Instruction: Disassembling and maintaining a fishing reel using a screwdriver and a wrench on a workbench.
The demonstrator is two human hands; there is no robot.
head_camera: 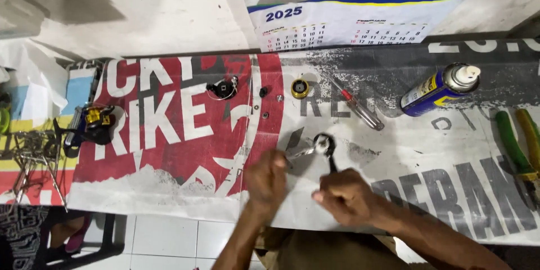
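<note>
On the printed table cover (185, 191), left hand (266, 179) pinches a metal tool (301, 152) against the small round part (323, 144), right hand (346, 194) fisted around its black handle (332, 163); a slip could scatter nearby loose screws (265, 115).

The small black round part with a silver centre (324, 145) is motion-blurred, its make-up unreadable. The green-handled pliers (520, 149) run off the right edge; the tangled metal tools (28, 154) off the left.
</note>
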